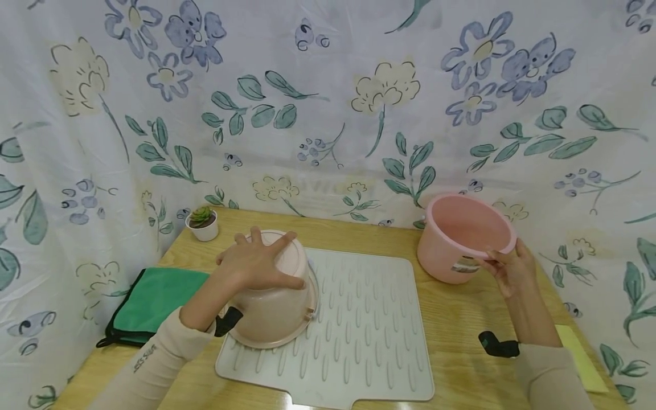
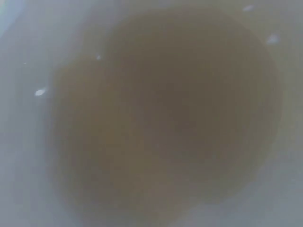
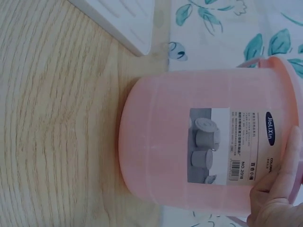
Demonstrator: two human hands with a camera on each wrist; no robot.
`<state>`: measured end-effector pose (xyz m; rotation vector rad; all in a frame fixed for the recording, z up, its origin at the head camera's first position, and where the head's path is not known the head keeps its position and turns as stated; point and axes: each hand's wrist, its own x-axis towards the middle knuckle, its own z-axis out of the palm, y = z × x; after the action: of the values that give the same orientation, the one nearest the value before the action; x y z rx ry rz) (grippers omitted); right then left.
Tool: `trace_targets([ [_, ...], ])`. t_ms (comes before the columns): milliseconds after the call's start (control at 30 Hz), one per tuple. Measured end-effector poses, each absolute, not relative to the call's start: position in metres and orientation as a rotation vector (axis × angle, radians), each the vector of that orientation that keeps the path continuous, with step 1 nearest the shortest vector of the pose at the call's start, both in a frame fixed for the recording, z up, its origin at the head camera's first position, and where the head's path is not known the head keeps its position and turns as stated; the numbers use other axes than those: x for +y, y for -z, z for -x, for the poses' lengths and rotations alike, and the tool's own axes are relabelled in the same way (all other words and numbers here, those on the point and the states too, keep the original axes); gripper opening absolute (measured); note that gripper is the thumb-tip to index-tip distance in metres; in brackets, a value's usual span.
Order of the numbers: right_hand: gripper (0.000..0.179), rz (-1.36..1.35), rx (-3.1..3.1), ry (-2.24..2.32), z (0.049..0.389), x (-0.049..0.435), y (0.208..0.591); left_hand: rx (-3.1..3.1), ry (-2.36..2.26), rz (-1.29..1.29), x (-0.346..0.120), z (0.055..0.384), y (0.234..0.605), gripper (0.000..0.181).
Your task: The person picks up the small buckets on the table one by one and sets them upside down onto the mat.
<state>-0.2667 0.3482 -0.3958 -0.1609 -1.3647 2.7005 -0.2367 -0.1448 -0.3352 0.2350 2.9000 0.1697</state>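
On the white ridged draining board [image 1: 369, 319] a beige bucket [image 1: 271, 316] stands upside down. My left hand [image 1: 256, 265] rests over its upturned base with fingers and thumb spread wide. The left wrist view is a brown and grey blur with no clear shapes. Right of the board is a pink bucket [image 1: 443, 253], mouth up, with a printed label [image 3: 232, 146] on its side. My right hand [image 1: 512, 270] pinches its rim from the near right, thumb on the outer wall. Whether the pink bucket's base fully touches the table is unclear.
A green cloth [image 1: 171, 296] with black edging lies at the left. Behind it stands a small potted succulent [image 1: 203, 230]. Something flat and yellow [image 1: 581, 361] lies by my right sleeve. A floral curtain [image 1: 328, 131] hangs along the back of the wooden table [image 1: 461, 324].
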Motion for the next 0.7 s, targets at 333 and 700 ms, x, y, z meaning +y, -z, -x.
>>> trace_targets([
  [333, 0.087, 0.115, -1.297, -2.722, 0.261, 0.348, 0.399, 2.897, -0.139, -0.252, -0.146, 0.237, 0.335, 0.113],
  [700, 0.084, 0.021, -1.203, -2.755, 0.252, 0.344, 0.403, 2.913, -0.165, -0.247, -0.147, 0.233, 0.337, 0.112],
])
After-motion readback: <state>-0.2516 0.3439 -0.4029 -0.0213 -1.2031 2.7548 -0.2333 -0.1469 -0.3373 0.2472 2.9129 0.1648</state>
